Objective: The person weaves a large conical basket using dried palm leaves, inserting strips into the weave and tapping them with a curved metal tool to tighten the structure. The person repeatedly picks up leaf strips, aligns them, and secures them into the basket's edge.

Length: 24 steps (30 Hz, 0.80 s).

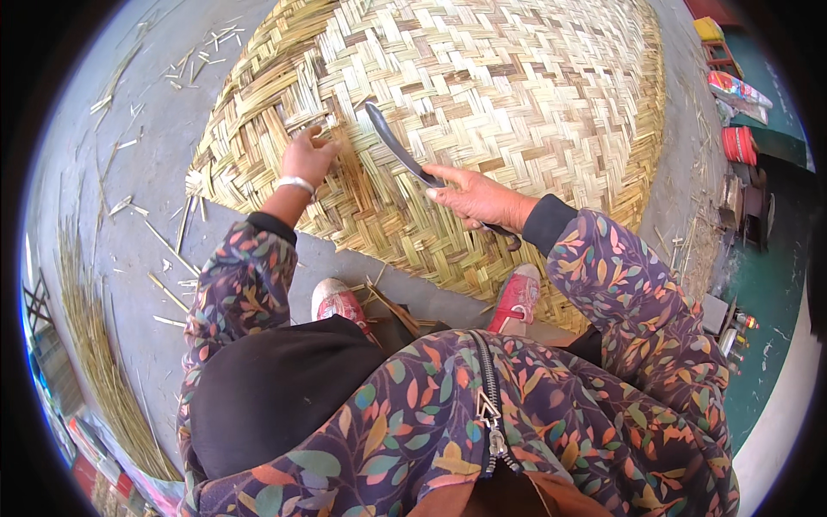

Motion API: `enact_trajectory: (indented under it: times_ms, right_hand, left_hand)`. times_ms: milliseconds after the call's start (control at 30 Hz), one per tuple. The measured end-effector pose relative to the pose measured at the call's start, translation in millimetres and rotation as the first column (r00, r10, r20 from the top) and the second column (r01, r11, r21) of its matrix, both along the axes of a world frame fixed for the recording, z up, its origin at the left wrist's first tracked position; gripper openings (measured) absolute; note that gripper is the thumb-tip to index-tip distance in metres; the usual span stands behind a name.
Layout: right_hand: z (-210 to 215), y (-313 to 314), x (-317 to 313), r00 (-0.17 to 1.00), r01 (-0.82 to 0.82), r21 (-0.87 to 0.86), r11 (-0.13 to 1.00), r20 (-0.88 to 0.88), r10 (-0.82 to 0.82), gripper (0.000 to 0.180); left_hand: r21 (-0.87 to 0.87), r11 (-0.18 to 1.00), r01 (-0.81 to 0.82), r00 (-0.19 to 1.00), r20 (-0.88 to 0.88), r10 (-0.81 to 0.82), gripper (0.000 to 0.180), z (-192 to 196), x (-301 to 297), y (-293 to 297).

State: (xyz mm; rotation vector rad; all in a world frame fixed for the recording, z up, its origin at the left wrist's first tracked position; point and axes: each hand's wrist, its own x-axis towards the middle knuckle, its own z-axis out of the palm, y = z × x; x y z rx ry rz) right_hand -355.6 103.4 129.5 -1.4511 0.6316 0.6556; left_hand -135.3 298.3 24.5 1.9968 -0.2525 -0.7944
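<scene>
A large woven mat (500, 112) of flat pale and brown plant strips lies on the floor ahead of me. My right hand (474, 196) is closed round a long, narrow, curved dark metal tool (394, 145), with its handle running back under the palm to a hooked end near the wrist. The tool's tip points forward and left, over the weave. Left of that tip, my left hand (308, 158) is just over the mat's left part. Its fingers are bent, with thumb and forefinger slightly apart, and no held thing shows between them. A pale bracelet (297, 183) circles that wrist.
Cut strip ends (194, 65) are scattered on the grey floor (155, 185). A bundle of long thin stalks (103, 362) lies at the left. My red shoes (515, 299) are by the mat's near edge. Red coiled material (738, 145) and other items line the right side.
</scene>
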Motion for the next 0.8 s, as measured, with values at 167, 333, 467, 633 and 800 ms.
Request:
enact_trajectory:
  times_ms: [167,333,467,633,800]
  right_hand:
    - [12,15,-6,0.993,-0.086,-0.08,0.993,-0.093,0.079,0.062]
    - [12,27,-5,0.928,-0.31,-0.397,0.864,0.073,0.366,0.056]
    - [9,32,2,0.855,-0.385,-0.495,0.779,0.127,0.503,0.055]
    - [5,24,15,0.792,-0.466,-0.531,0.708,0.107,0.601,0.053]
    - [-1,35,21,0.798,-0.435,-0.621,0.652,0.071,0.599,0.05]
  left_hand:
    - [0.076,0.997,-0.005,0.99,-0.139,0.015,0.032,7,11,-22]
    - [-0.02,1.0,0.008,0.98,-0.201,-0.012,0.023,15,10,-15]
    - [-0.04,0.996,-0.076,0.963,-0.263,0.063,0.024,10,5,4]
    - [0.055,0.998,0.04,0.986,0.157,-0.048,0.036,0,-4,9]
    - [-0.041,0.993,0.107,0.768,0.638,-0.056,0.037,6,-17,0]
